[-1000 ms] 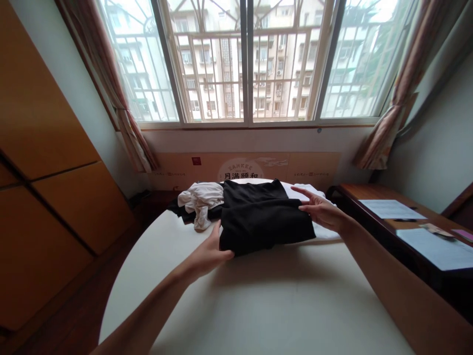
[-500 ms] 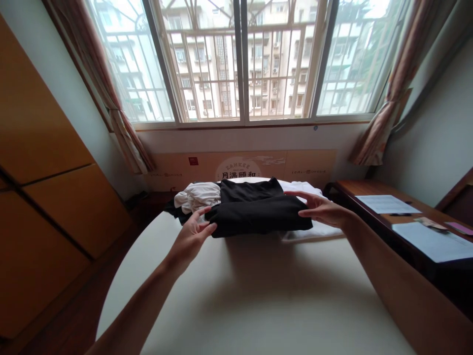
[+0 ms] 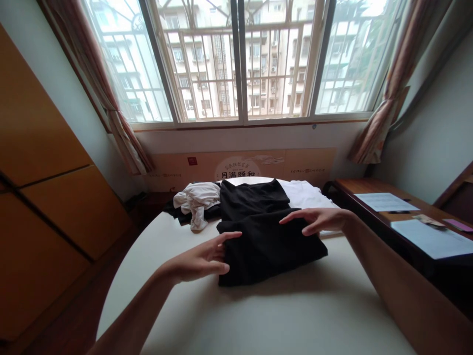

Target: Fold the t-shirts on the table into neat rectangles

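Loosened grip around the folded black garment (image 3: pixel 273 251) on the round white table (image 3: pixel 295 315), left hand (image 3: pixel 195 261) spread at its left edge, right hand (image 3: pixel 318 220) lightly curved over its right side, neither pinching.

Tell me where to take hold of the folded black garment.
Probably the black garment by its near edge, coming from the person's side: it lies flat on the round table, bare tabletop fronts that edge, and white clothes crowd its far side.

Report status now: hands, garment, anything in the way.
Left hand open at the black folded garment's left edge. Right hand open over its right side. Crumpled white cloth beyond left; white garment beyond right.
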The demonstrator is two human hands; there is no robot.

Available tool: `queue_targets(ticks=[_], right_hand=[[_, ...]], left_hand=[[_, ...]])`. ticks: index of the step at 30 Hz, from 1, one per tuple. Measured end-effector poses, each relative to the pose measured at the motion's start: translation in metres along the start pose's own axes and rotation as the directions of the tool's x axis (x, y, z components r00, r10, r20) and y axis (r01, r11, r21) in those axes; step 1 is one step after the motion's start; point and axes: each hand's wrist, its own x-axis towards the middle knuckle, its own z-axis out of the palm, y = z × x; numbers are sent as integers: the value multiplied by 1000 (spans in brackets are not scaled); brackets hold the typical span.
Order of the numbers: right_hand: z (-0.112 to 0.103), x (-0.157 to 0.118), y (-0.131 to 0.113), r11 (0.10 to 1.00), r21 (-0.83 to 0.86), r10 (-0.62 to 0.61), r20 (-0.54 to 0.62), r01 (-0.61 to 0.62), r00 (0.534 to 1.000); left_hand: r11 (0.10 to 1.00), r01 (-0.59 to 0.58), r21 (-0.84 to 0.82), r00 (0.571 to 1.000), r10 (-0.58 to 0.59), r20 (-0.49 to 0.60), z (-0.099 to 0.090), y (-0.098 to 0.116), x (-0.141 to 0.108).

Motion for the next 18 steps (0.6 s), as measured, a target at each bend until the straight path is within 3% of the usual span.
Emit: queue_targets(ticks=[3,6,9,13,15,18], right_hand=[[1,9,14,992,121,38,-148,-20,988],[3,16,22,976,208,-4,-301,69,954],[6,18,18,929,309,-60,-415,203,908],[8,21,10,831,426,-46,-590,359,806],[11,28,13,843,416,7,-643,341,766],[20,44,24,876,461,198,-614,144,764]], left_hand=[[999,50,5,988,-48,-148,9,-16,18],[984,32,-178,960,-80,-268,15,-25,28],[945,-104,-310,939,-10,-345,19,-20,28],[928,-263,-266,861,101,-499,15,-9,24],[938,-218,-269,868,60,-493,11,-11,27],[914,-108,-390,908,-69,-413,9,-22,36]])
